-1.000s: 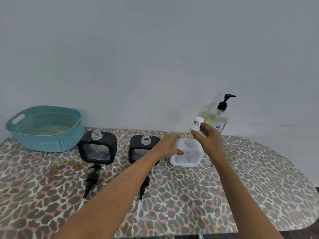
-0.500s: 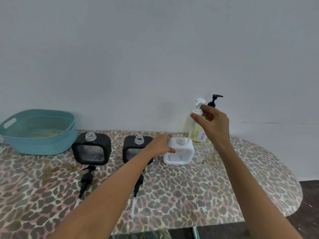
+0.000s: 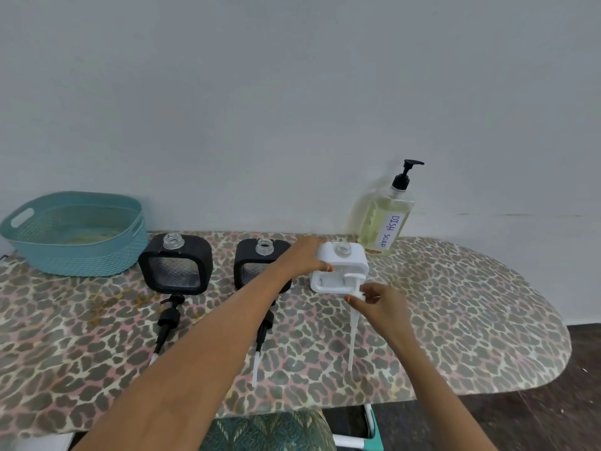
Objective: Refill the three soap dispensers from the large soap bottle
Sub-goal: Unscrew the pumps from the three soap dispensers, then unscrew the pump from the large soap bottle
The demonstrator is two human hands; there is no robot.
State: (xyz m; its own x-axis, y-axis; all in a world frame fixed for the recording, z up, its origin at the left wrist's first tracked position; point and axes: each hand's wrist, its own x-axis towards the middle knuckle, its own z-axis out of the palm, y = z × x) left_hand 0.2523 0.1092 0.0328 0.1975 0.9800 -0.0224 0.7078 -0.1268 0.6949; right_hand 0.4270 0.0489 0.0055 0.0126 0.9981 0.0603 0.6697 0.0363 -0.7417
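- The left hand (image 3: 304, 255) reaches across the surface (image 3: 455, 304) and grips the white dispenser (image 3: 354, 258) at its upper left corner. The fingers are curled round the top edge and the thumb (image 3: 325, 266) lies on the front.
- The white dispenser stands upright near the back of the surface, and its clear neck is open, with no pump in it.
- The right hand (image 3: 382, 302) is just in front of this dispenser. Its fingers (image 3: 367, 289) pinch the white pump (image 3: 353, 327) at the collar.
- The head of the pump points to the left, in front of the lower part of the dispenser. The long tube points down toward the near edge. I cannot tell if the tip touches the surface.
- The large soap bottle (image 3: 385, 219) stands upright against the wall, just behind and to the right of the white dispenser. It holds yellowish liquid, has a black pump on top and carries a label with the words "DISH SOAP".
- Two more dispensers stand in the same row: the left black dispenser (image 3: 177, 263) and the middle black dispenser (image 3: 257, 266). Both necks are open.
- One black pump (image 3: 167, 320) lies in front of the left one. Another black pump (image 3: 261, 333) lies in front of the middle one, partly hidden by the left forearm.
- A teal basket (image 3: 74, 255) stands at the far left of the surface, which has a leopard-pattern cover.
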